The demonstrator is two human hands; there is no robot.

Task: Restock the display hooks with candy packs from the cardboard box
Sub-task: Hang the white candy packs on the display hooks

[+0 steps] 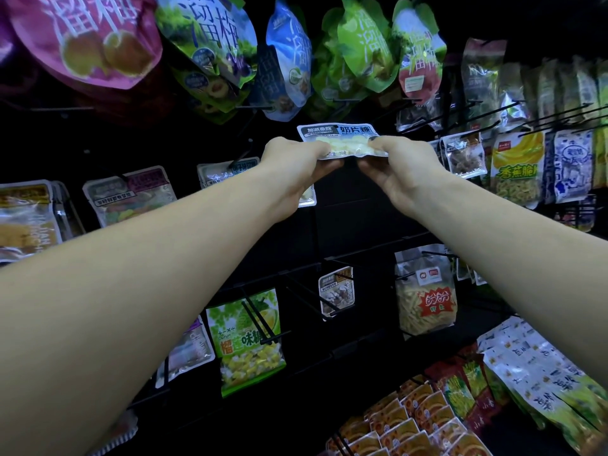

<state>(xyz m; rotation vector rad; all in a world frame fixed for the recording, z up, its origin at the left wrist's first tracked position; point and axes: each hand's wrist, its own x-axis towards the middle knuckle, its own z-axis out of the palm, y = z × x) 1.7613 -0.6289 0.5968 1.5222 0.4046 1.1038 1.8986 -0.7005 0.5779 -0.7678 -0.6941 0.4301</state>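
Both hands, left hand (pixel 297 166) and right hand (pixel 399 169), pinch the lower edge of one candy pack (pixel 342 139), held upright against the black display rack (pixel 348 225), probably to line its header hole up with a hook; cardboard box unseen.

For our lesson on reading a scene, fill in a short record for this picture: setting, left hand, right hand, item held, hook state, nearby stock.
setting: dark display wall with black hooks
left hand: grips the pack's left side
right hand: grips the pack's right side
item held: white candy pack with blue label, raised level between both hands
hook state: whether the pack is on a hook cannot be told
nearby stock: green durian candy bag below; banana chip bag at right
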